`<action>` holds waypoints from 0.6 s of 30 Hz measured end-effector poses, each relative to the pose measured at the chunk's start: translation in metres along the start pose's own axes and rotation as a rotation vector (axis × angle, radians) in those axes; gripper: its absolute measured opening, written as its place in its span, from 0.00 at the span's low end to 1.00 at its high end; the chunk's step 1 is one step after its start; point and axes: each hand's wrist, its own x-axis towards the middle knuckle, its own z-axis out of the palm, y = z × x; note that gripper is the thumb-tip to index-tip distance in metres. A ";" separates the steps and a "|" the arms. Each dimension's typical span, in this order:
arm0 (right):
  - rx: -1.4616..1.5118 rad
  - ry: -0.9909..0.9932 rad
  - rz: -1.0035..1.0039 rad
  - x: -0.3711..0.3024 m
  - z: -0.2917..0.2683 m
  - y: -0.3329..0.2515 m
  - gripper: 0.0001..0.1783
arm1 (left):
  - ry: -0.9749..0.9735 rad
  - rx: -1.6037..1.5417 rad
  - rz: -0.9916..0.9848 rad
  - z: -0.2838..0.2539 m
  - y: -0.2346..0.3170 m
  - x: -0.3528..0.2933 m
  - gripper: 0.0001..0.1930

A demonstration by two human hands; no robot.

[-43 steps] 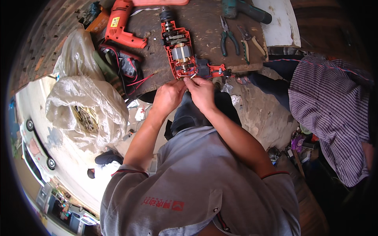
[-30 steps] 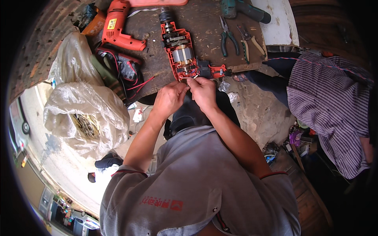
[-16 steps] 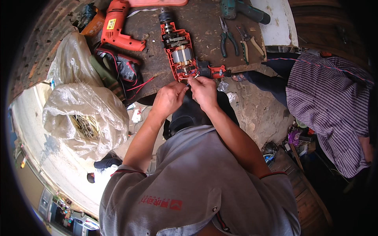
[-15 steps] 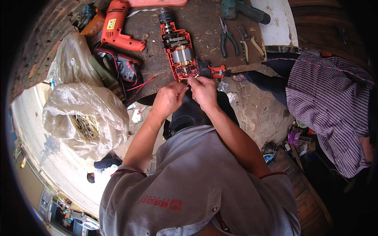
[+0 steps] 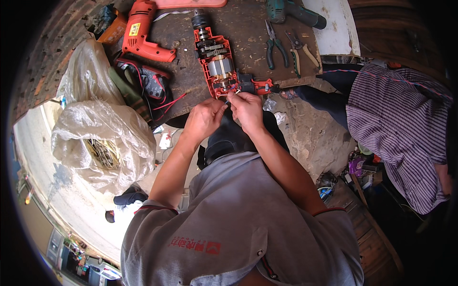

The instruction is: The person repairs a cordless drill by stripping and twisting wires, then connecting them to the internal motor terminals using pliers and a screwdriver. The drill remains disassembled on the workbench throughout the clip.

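Observation:
An opened power drill (image 5: 213, 55) lies on the table with its chuck pointing away from me. Its gears and the motor (image 5: 220, 68) show inside the red half-shell. Just off the drill's near end, my left hand (image 5: 204, 117) is closed in a pinch, and what is between its fingertips is too small to make out. My right hand (image 5: 246, 110) pinches a thin wire beside the switch (image 5: 246, 84). The two hands' fingertips almost meet. Short coloured wires come out of the shell just beyond them.
A closed red drill (image 5: 139, 38) and a multimeter (image 5: 153, 82) with red leads lie left. Needle-nose pliers (image 5: 275, 45), wire cutters (image 5: 299, 50) and a green cordless drill (image 5: 291, 13) are right. A plastic sack (image 5: 102, 143) stands left; a person in checked cloth (image 5: 391, 124) is right.
Nearly nothing differs. My right fingers have shifted very slightly; both hands stay pinched at the drill's near end.

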 end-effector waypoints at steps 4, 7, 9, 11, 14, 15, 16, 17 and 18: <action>0.021 -0.023 0.005 0.001 -0.002 0.000 0.14 | 0.007 -0.008 -0.015 0.001 0.000 -0.001 0.05; -0.117 -0.024 -0.030 0.005 -0.005 0.005 0.15 | -0.009 0.070 -0.052 -0.003 0.008 -0.003 0.07; -0.194 -0.026 -0.062 0.009 -0.007 0.010 0.15 | 0.063 0.166 -0.094 -0.005 0.023 -0.003 0.08; -0.214 -0.042 -0.090 0.008 -0.007 0.009 0.15 | 0.101 0.221 -0.146 -0.001 0.028 -0.003 0.09; -0.199 -0.005 -0.045 0.003 -0.005 0.000 0.17 | 0.100 0.122 -0.237 0.009 0.023 -0.002 0.09; -0.261 0.009 -0.112 0.005 -0.006 0.002 0.17 | 0.096 0.010 -0.269 0.011 0.021 0.000 0.09; -0.323 0.023 -0.176 0.008 -0.007 0.005 0.17 | 0.091 -0.104 -0.302 0.013 0.020 0.002 0.09; -0.386 0.038 -0.241 0.011 -0.007 0.007 0.17 | 0.095 -0.135 -0.296 0.014 0.020 0.003 0.09; -0.408 0.024 -0.236 0.013 -0.010 0.008 0.17 | 0.100 -0.167 -0.291 0.016 0.020 0.003 0.09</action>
